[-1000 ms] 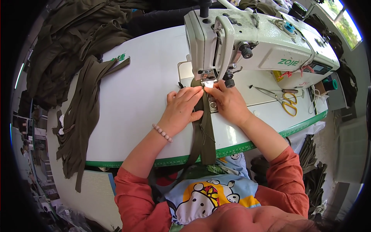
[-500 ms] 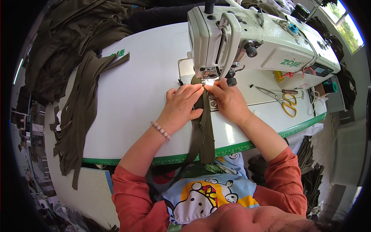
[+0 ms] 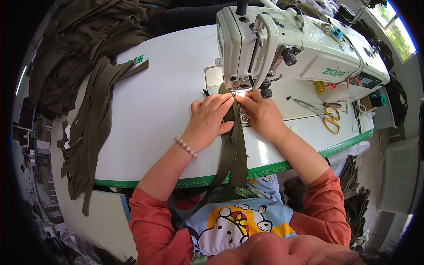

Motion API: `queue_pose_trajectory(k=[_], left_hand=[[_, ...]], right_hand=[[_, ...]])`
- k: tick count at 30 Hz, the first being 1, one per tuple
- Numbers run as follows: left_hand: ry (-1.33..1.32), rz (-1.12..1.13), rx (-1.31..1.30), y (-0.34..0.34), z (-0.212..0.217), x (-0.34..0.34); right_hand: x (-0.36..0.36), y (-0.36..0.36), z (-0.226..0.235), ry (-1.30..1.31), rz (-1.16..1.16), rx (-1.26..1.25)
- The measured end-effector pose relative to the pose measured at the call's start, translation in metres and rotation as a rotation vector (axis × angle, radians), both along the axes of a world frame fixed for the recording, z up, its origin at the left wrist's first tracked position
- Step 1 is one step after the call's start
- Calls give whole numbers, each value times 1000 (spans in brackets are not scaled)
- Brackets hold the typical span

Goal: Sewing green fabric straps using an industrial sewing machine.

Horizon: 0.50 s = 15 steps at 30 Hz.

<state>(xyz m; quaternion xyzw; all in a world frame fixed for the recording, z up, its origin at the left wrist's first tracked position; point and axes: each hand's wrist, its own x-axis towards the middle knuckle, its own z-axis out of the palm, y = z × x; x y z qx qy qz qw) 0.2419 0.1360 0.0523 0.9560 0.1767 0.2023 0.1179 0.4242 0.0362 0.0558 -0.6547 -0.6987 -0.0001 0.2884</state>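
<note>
A dark olive fabric strip (image 3: 239,165) runs from under the presser foot of the sewing machine (image 3: 247,48) toward me and over the table's front edge. My left hand (image 3: 206,118), with a beaded bracelet at its wrist, lies on the strip's left side. Its fingers are stretched out, their tips close to the presser foot, and its thumb is apart on the cloth. From the right, my right hand (image 3: 264,115) pinches the strip's edge with thumb and forefinger just in front of the needle area. The fingertips of both hands nearly meet there. The needle itself is hidden.
Yellow-handled scissors (image 3: 330,120) and a small dark-handled tool (image 3: 332,105) lie right of the machine bed. Olive strips (image 3: 95,115) hang over the table's left side, below a large cloth pile (image 3: 84,39). A green measuring tape (image 3: 265,169) lines the white table's front edge.
Almost nothing has changed. The whole view has shifted very slightly, and both hands keep their places on the fabric strip beside the presser foot.
</note>
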Motion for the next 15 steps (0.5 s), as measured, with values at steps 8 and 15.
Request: queue_pose_trajectory(k=[8, 15], left_hand=[[-153, -117, 148, -7, 3, 1], [-303, -75, -145, -4, 2, 1]], right_hand=[[3, -4, -2, 44, -1, 29], [5, -13, 4, 146, 138, 22]])
